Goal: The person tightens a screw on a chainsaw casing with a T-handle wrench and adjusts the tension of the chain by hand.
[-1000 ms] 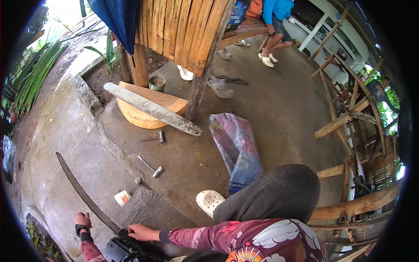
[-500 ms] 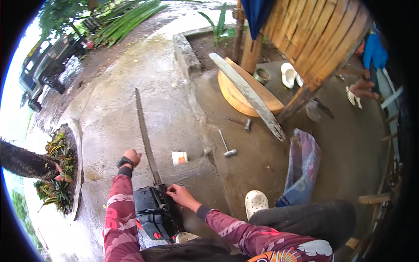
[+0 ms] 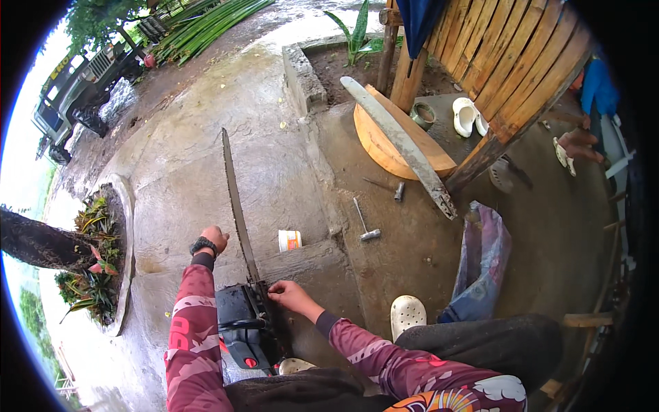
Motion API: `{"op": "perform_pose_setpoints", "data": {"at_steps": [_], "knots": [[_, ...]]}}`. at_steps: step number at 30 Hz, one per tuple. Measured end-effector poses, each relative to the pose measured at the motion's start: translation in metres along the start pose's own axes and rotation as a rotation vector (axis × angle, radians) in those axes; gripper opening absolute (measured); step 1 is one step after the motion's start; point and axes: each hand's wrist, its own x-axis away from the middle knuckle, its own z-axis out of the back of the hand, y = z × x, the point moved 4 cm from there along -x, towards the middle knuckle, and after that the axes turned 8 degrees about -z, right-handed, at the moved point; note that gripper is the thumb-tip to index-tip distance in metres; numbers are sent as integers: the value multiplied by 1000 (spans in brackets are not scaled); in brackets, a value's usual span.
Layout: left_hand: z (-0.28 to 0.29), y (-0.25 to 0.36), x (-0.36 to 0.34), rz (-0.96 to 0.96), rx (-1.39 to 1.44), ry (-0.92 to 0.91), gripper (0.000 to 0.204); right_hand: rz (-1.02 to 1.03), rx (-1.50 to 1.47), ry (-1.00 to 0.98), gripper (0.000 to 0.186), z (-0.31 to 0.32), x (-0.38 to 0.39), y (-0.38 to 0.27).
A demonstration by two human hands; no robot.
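Observation:
A black chainsaw (image 3: 240,321) with red parts rests on the concrete by my feet, its long toothed bar and chain (image 3: 237,209) pointing away from me. To the left of the bar is my left hand (image 3: 215,237), wearing a dark wristband. Its fingers are curled and a small gap separates it from the bar; anything inside is hidden. My right hand (image 3: 294,299) reaches in from the right. Its thumb and fingertips are pinched together at the saw's side, close to where the bar meets the body. What they pinch is too small to make out.
A white tub (image 3: 290,240) stands right of the bar. Farther right lie a T-handled tool (image 3: 368,234), another tool (image 3: 399,191) and a crumpled cloth (image 3: 482,271). A loose grey guide bar (image 3: 401,151) leans across a wood slab (image 3: 376,145) beside a bamboo structure (image 3: 511,62). A planter (image 3: 125,240) curves at left.
The view has shifted slightly, so the scene sits a little lower and to the right in its upper part. Both hands keep nearly the same places beside the chainsaw.

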Motion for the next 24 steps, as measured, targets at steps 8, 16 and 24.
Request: {"op": "perform_pose_setpoints", "data": {"at_steps": [8,16,24], "knots": [[5,13,1,-32,-26,-14,42,72,12,1,28,3,-4,2],[4,1,1,13,8,-39,42,131,342,217,33,-13,9,-19],[2,15,-6,-16,-2,-42,43,148,248,412,30,-16,11,-12]]}}
